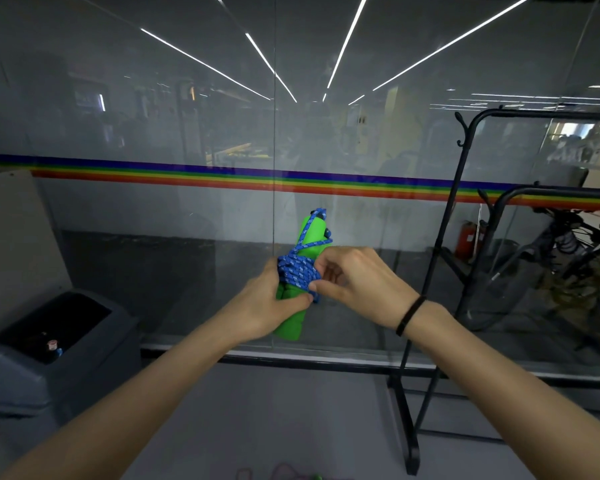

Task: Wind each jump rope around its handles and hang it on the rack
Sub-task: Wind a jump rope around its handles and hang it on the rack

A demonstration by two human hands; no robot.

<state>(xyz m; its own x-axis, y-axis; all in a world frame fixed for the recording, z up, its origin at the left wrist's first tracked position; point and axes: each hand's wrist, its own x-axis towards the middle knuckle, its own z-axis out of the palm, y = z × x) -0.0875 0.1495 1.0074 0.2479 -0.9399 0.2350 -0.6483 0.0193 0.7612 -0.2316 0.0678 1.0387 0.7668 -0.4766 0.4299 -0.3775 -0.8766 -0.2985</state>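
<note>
Before the glass wall, at chest height, the left hand (274, 299) clenches the two green handles (309, 244) held side by side, thumb pressing the blue rope (297, 271) bunched around their middle. The right hand (357, 285) pinches the rope's loose end at the lower edge of the coil, fingers (326, 271) curled on it. Winding looks nearly done; the tuck seems to be what remains. If the end is not jammed under a turn, the coil will likely spring loose once the grip eases. A stray loop near the handle tops could slip off. The rack (465, 188) stands well apart to the right, so the bundle must stay tight through the carry.
</note>
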